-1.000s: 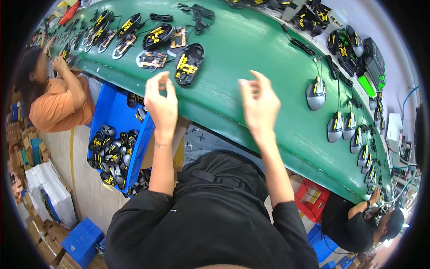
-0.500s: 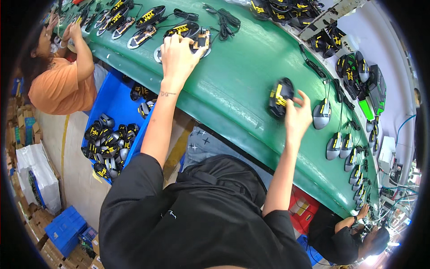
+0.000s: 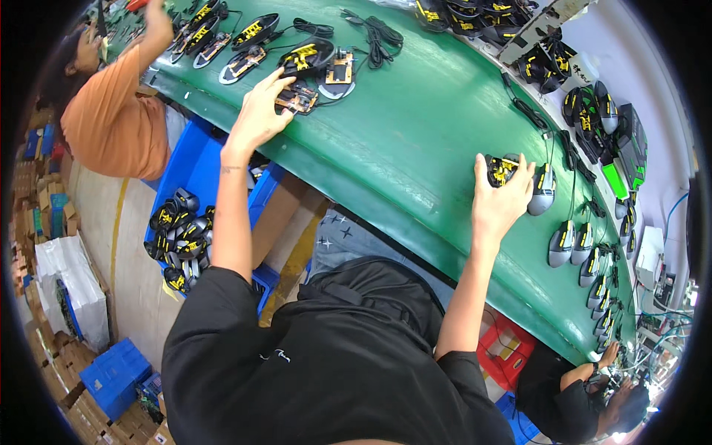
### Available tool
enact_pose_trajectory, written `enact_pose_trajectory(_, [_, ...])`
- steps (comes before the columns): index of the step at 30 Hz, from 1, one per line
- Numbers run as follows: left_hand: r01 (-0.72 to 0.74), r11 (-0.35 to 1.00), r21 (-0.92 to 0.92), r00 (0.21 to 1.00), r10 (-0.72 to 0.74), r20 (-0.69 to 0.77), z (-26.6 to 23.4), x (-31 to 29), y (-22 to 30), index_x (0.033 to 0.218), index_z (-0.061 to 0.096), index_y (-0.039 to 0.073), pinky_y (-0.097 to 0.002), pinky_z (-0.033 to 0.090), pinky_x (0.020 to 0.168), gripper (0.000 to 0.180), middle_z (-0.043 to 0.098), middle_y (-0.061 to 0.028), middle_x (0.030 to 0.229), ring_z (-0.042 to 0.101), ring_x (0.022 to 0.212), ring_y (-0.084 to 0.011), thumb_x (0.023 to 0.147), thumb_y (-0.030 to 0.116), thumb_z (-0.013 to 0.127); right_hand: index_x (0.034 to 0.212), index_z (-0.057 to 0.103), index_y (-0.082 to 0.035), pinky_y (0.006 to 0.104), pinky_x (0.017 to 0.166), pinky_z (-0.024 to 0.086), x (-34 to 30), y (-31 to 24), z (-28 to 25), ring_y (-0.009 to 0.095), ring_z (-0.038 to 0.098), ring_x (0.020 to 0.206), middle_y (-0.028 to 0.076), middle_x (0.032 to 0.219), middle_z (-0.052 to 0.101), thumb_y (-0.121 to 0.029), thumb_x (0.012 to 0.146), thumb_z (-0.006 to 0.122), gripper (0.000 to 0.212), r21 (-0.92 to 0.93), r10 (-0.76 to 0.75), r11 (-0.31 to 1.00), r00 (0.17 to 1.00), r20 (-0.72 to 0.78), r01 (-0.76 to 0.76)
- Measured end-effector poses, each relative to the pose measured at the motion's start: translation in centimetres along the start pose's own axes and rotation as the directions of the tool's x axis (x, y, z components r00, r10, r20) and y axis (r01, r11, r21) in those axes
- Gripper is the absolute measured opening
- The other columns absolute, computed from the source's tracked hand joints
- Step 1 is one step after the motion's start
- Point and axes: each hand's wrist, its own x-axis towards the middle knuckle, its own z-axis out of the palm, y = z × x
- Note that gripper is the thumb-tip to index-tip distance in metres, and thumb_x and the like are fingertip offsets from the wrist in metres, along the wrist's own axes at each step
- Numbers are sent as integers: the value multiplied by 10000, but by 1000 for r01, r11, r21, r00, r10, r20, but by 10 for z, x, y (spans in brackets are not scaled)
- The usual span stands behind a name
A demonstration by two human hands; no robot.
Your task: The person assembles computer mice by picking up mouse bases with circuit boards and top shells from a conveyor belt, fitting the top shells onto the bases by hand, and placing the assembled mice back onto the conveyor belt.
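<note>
While right hand [image 3: 503,202] grips shell [image 3: 503,170], circuit base [image 3: 300,99] at left fingertips [image 3: 275,78]

The right hand [image 3: 501,199] hides part of a dark shell [image 3: 502,171], and the top edge cuts off piled shells [image 3: 467,26].

1 black-yellow shell [image 3: 502,171] (upturned), 1 circuit base [image 3: 300,99].

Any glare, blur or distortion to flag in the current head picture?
Head view: fisheye curvature bows the green work surface, which carries pale streaks of reflected light; head view: the left hand and right hand look reasonably sharp, with no obvious motion blur; head view: fine detail softens toward the upper left.
</note>
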Motion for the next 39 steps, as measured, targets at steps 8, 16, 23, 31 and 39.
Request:
enact_pose_trajectory(8, [-154,982,106,958,122,259,-37,19,-5,1207,618,90,-416,359,1122,578,363,-157,1532,417,1348,-369,652,113,778,1443,409,-82,529,1094,300,-4,27,8,395,351,1373,173,1543,322,-307,802,743,758,-76,-85,992,982,171,99])
enact_pose_trajectory(16, [-151,981,-123,974,169,153,-28,-9,16,1146,576,42,-365,497,861,595,611,-110,1018,616,941,-318,645,178,866,1439,421,-92,509,1061,359,-5,39,5,408,423,1317,194,1518,357,-235,801,747,730,87,-168,983,980,106,159])
enact_pose_trajectory(23, [659,316,-683,749,-184,637,-9,-20,72,1230,569,-68,-266,518,811,567,659,-118,1122,646,937,-147,744,111,800,1425,439,-87,504,1054,367,-7,48,-1,410,438,1304,204,1498,384,-231,794,751,718,101,-166,983,982,93,156])
enact_pose_trajectory(31, [466,-520,-716,841,8,541,80,-22,168,1291,405,53,-598,545,909,445,558,-221,1229,595,1142,-415,896,-36,591,1411,464,-90,484,1045,384,-8,49,-3,398,462,1268,199,1490,401,-264,782,772,722,71,-212,976,973,88,206])
enact_pose_trajectory(39, [473,-693,-545,824,130,551,106,-31,188,1291,511,-25,-470,567,835,434,563,-238,1291,566,1172,-424,1028,304,407,1402,491,-75,434,1063,389,-16,33,-30,358,436,1275,190,1450,462,-320,670,857,854,93,-321,946,870,374,310])
